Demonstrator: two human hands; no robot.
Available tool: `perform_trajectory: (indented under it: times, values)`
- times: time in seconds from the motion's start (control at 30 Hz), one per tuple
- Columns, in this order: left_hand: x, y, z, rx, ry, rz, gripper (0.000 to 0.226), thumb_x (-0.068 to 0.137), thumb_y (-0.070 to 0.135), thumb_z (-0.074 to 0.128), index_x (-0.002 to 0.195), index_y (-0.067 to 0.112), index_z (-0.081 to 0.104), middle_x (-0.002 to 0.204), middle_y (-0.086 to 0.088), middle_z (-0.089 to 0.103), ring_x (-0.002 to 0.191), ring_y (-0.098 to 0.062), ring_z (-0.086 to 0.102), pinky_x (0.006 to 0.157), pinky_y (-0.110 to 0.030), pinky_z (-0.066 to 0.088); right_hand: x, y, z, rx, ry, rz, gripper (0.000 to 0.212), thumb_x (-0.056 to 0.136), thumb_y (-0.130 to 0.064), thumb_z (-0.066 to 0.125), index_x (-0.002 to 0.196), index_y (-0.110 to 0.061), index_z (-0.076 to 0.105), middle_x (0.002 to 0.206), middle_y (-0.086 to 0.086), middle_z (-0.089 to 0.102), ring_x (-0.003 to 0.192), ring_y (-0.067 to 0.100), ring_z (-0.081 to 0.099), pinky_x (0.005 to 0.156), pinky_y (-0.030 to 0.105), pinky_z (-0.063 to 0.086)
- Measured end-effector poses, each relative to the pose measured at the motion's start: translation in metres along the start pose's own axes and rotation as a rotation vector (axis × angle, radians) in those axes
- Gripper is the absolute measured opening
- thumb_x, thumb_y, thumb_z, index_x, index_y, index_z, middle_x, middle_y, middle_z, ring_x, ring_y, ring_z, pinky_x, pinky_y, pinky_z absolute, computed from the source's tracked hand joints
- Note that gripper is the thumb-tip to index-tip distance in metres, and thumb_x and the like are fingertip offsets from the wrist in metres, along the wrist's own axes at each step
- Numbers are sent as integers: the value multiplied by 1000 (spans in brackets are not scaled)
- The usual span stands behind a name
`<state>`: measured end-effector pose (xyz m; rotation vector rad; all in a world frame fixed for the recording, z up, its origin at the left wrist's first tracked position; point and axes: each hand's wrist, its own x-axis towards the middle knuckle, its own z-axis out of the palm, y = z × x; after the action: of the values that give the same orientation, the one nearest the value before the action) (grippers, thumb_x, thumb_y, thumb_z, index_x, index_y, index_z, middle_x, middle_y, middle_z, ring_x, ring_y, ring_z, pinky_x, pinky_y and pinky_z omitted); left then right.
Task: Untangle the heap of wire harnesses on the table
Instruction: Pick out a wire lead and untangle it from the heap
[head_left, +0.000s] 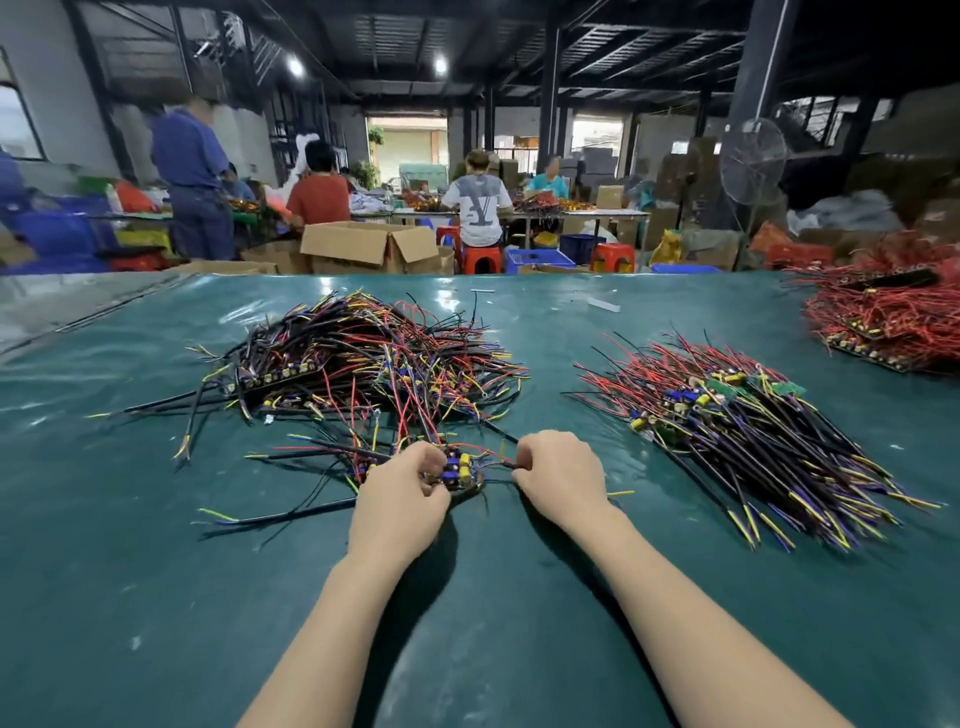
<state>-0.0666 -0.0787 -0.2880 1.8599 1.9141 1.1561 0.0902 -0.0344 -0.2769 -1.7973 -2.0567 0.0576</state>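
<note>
Single head-worn view, wide-angle, facing forward and down, close over the green table (156, 597), workshop beyond

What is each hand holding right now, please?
Left hand: grips the harness at its board end.
Right hand: pinches a wire of that harness.

Glossy green plastic table cover (156, 597), wrinkled

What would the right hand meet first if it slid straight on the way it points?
The right hand would likely meet the tangled heap, past the wire it pinches; depth unclear.
</note>
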Motion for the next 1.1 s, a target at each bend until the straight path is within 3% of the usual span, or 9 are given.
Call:
perform_trajectory:
  times: [0.17,0.3,0.43,0.57,0.63,0.7,0.8,0.97,1.1]
  values:
    - [1,-3,-12,192,192,-141,26,76,15,61,101,24,63,105,-1,56,102,-25,51,77,-31,38,-1,6,2,92,71,31,12,82,-21,55,90,-21,65,96,1,57,96,28,56,70,30,37]
    - [0,-19,-26,328,-12,-308,56,77,26,63,128,30,40,122,-6,53,113,-29,48,89,-36,39,-5,6,0,286,148,45,21,82,-14,54,97,-21,66,98,1,59,91,25,58,74,30,41]
    - [-1,-23,-27,136,70,-302,54,81,27,66,129,23,44,107,-3,62,103,-27,56,79,-32,42,-13,-7,-4,439,374,-23,20,79,-3,54,88,-15,68,85,2,58,66,19,49,60,27,34]
    - [0,-15,-27,50,146,-261,44,82,29,67,122,18,53,89,4,60,98,-26,58,83,-33,43,-23,-23,-9,487,559,-210,18,72,-1,54,78,-8,70,75,5,59,56,12,41,55,22,32]
    - [0,-6,-27,-50,199,-172,23,82,27,68,103,18,65,85,3,63,89,-21,60,76,-30,42,-24,-29,-10,526,468,-226,16,78,-5,54,82,-6,70,75,5,60,59,15,46,58,26,38]
    - [-2,5,-25,-236,203,-79,6,80,19,70,84,20,65,82,1,65,79,-18,62,69,-25,42,-22,-33,-12,676,197,-122,12,85,-15,59,90,-8,68,73,3,58,61,17,52,64,32,45]
    - [-5,16,-22,-465,183,14,25,79,4,69,77,27,59,86,-3,59,68,-12,62,69,-23,51,-21,-37,-20,1171,-94,40,11,87,-14,60,78,-9,62,65,7,53,46,10,51,44,26,49]
    - [-3,18,-24,-578,234,32,40,72,-13,68,73,26,59,92,-9,57,69,-9,60,55,-8,46,-20,-39,-25,1488,-237,44,13,84,8,53,89,-2,58,71,9,53,46,4,54,45,21,51]
    - [-5,20,-21,-762,125,-15,26,74,-11,67,76,15,67,64,2,53,52,-2,48,55,-13,41,-22,-38,-18,1388,-245,19,17,84,4,59,73,-9,60,66,8,51,46,2,52,48,18,51]
